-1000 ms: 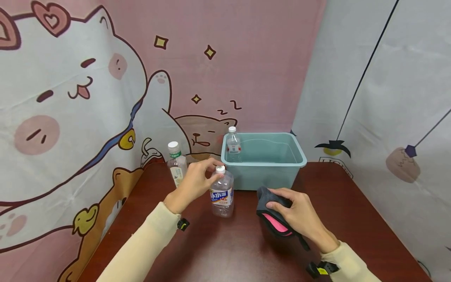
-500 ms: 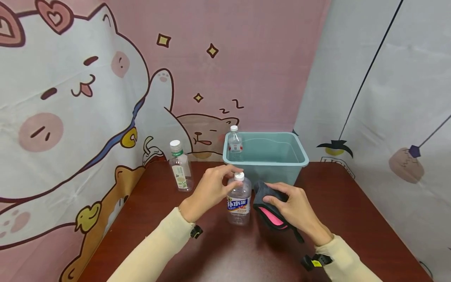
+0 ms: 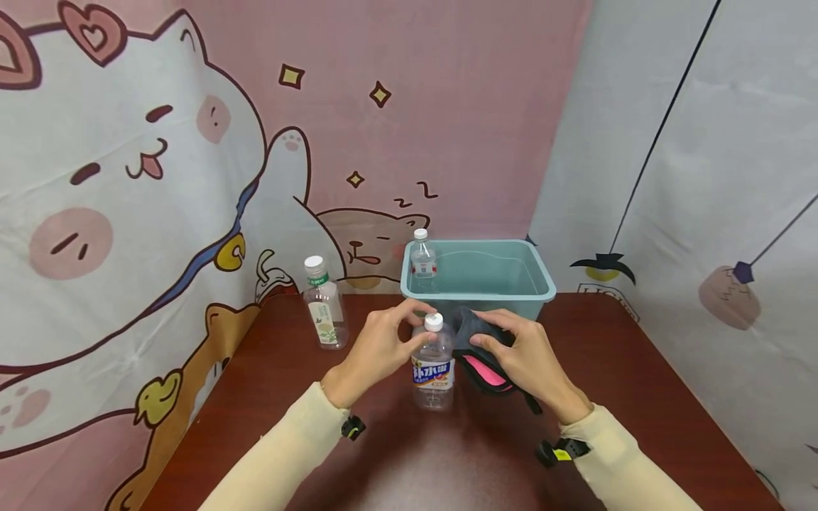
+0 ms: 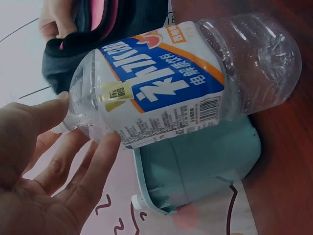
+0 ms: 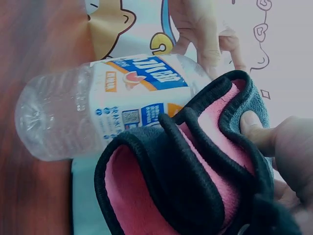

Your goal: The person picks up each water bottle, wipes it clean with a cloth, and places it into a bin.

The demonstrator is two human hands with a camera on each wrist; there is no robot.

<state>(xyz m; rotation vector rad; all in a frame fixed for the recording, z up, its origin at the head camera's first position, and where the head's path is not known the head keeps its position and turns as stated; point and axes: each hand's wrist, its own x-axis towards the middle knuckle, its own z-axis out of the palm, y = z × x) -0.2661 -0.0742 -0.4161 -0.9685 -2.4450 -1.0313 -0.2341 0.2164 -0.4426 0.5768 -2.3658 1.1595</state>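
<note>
A clear plastic drink bottle (image 3: pixel 433 375) with a white cap and a blue, white and orange label is upright over the table. My left hand (image 3: pixel 381 345) pinches it at the neck, just under the cap, with thumb and fingers. In my right hand (image 3: pixel 527 353) is a folded cloth (image 3: pixel 479 339), dark grey outside and pink inside with black edging. The cloth lies against the bottle's right shoulder, covering part of the label in the right wrist view. Whether the bottle's base touches the table is hard to tell.
Behind the hands stands a light blue-green plastic tub (image 3: pixel 488 291), with a small clear bottle (image 3: pixel 424 262) upright at its left side. Another clear bottle (image 3: pixel 326 305), white-capped with a green neck band, stands on the dark red table (image 3: pixel 275 397) to the left. A printed curtain (image 3: pixel 486 128) closes off the back.
My left hand has brought the bottle to the right, away from the green-banded bottle. The right hand has moved the cloth left until it meets the bottle.
</note>
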